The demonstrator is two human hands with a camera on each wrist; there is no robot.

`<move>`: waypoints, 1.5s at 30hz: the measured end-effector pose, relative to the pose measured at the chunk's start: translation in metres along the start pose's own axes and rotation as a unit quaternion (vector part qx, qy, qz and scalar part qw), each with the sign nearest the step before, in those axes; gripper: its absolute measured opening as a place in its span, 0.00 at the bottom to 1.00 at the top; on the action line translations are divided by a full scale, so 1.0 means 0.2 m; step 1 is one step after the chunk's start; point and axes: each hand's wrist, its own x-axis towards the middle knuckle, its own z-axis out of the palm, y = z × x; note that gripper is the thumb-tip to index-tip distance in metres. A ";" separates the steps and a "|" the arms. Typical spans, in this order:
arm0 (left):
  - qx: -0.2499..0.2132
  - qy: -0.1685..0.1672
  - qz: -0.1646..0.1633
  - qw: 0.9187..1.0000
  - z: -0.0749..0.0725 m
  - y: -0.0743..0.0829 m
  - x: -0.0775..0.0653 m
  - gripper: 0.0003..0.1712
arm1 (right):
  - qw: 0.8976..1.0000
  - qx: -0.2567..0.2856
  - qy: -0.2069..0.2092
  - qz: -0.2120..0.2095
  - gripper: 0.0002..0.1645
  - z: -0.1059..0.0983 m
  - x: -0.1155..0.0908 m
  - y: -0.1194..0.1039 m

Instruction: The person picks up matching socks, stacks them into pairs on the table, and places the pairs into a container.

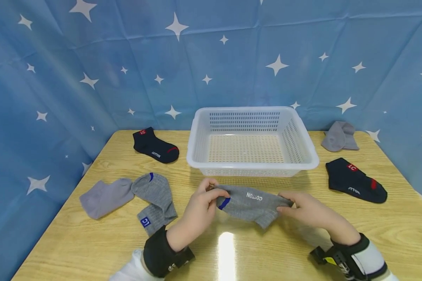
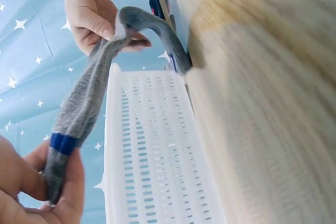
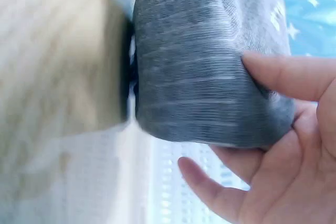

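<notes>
A grey sock (image 1: 244, 201) with a blue toe band and white COTTON lettering is stretched between both hands in front of the basket. My left hand (image 1: 205, 205) pinches its toe end, just beyond the blue band, between thumb and fingers. At the heel, my right hand (image 1: 307, 210) pinches the fabric, with the other fingers spread below in the right wrist view. The sock's ribbed cuff (image 3: 189, 87) hangs down from that grip, and in the left wrist view its end (image 2: 181, 61) reaches close over the tabletop.
A white plastic basket (image 1: 253, 166) stands at the back. To the left lie a black sock (image 1: 151, 144), a lavender sock (image 1: 105, 197) and another grey sock (image 1: 158, 195). On the right are a black sock (image 1: 351, 181) and a folded greyish sock (image 1: 334, 136). A starry blue curtain (image 1: 232, 66) hangs behind.
</notes>
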 end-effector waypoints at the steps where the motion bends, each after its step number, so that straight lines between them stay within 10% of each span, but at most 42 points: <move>1: 0.008 -0.010 -0.007 1.000 0.00 0.00 0.00 0.18 | 1.000 -0.003 0.012 0.008 0.16 -0.01 0.00 0.00; 10: 0.022 -0.062 -0.045 0.997 0.00 -0.02 0.01 0.18 | 0.988 0.102 0.095 0.066 0.11 -0.02 0.01 -0.01; 17: 0.030 -0.092 -0.058 0.994 -0.01 -0.03 0.01 0.13 | 0.983 0.084 0.158 0.052 0.09 -0.02 0.01 0.02; 23: 0.061 -0.104 -0.068 0.990 0.00 -0.05 0.01 0.09 | 0.986 0.070 0.130 0.080 0.15 -0.02 0.02 0.04; 31: 0.081 -0.081 -0.077 0.990 0.01 -0.05 0.02 0.05 | 0.993 0.087 0.053 0.065 0.52 -0.04 0.00 0.05; 45: 0.088 -0.088 -0.102 0.987 0.00 -0.05 0.03 0.15 | 0.994 0.064 -0.011 0.093 0.17 -0.04 0.01 0.07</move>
